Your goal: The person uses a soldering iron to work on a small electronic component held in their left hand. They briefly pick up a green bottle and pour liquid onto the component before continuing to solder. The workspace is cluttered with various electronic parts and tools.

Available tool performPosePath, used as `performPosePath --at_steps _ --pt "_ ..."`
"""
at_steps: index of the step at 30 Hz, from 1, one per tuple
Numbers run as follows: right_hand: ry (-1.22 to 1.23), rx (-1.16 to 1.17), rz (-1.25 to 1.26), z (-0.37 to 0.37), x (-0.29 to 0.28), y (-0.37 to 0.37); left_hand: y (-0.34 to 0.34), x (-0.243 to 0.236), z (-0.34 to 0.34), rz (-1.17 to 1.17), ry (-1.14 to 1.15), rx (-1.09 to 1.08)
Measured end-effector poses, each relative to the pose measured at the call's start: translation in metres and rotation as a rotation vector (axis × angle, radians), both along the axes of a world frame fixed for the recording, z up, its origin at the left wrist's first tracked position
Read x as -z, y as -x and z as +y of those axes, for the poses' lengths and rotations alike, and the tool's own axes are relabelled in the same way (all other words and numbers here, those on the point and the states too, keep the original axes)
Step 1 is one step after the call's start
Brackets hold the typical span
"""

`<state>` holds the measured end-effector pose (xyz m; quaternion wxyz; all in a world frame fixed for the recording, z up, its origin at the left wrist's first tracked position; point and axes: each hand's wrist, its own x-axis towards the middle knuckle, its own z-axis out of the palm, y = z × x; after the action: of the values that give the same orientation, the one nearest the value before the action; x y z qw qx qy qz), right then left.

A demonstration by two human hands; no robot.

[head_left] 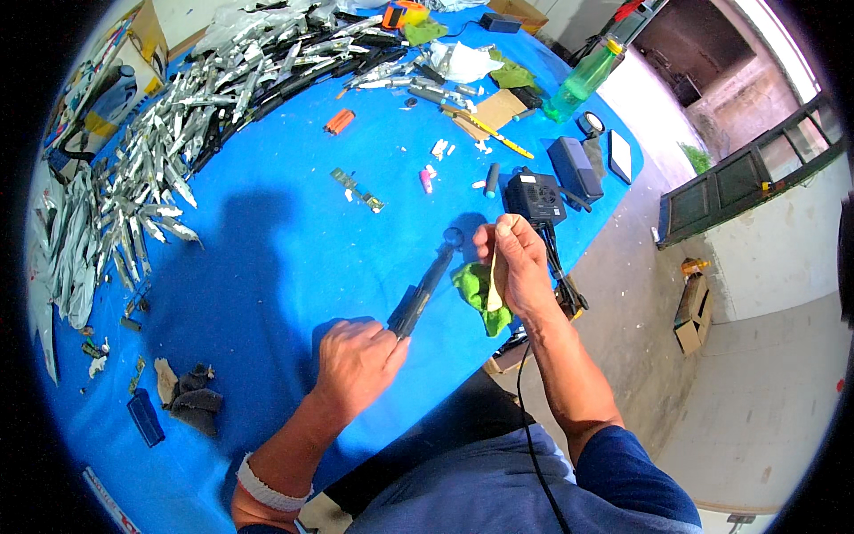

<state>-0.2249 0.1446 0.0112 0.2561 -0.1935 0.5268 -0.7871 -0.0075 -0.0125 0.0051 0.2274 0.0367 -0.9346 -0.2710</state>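
Observation:
My left hand [360, 360] is closed round the lower end of a long dark rod-like tool [422, 294], which points away from me and has a small ring at its far tip. To its right, my right hand [520, 262] grips a thin pale tan strip [495, 287] between thumb and curled fingers. Just beneath that hand lies a crumpled bright green cloth [471, 289] near the blue table's [267, 303] right edge. A black vented box [534, 196] with cables sits just beyond my right hand.
Piles of silvery strips [151, 151] cover the back and left. Small parts [351, 187], a green bottle [574, 89], a grey case [574, 169] and dark cloths [196, 400] lie about. An open doorway [685, 53] and cardboard box [694, 316] are beyond the table's right edge.

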Motion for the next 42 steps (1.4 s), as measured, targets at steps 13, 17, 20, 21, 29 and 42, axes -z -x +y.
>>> performPosePath --at_steps 13,17,20,21,29,42 --pt "0.066 0.118 0.099 0.009 -0.003 0.019 -0.002 -0.004 0.000 -0.071 0.026 0.014" --pt "-0.037 0.139 0.023 0.012 -0.012 0.020 -0.002 -0.004 -0.001 -0.064 0.026 0.020" --pt "0.026 0.155 0.007 0.005 -0.001 0.021 -0.002 -0.004 -0.001 -0.061 0.022 0.024" --pt "0.075 0.164 0.017 -0.001 0.005 0.018 -0.002 -0.005 -0.001 -0.059 0.016 0.024" --pt "-0.007 0.374 0.210 -0.016 0.019 0.010 -0.001 -0.001 0.001 0.010 -0.004 0.003" --pt "-0.098 0.412 0.354 -0.010 -0.003 -0.006 -0.001 -0.002 0.001 -0.015 0.012 0.010"
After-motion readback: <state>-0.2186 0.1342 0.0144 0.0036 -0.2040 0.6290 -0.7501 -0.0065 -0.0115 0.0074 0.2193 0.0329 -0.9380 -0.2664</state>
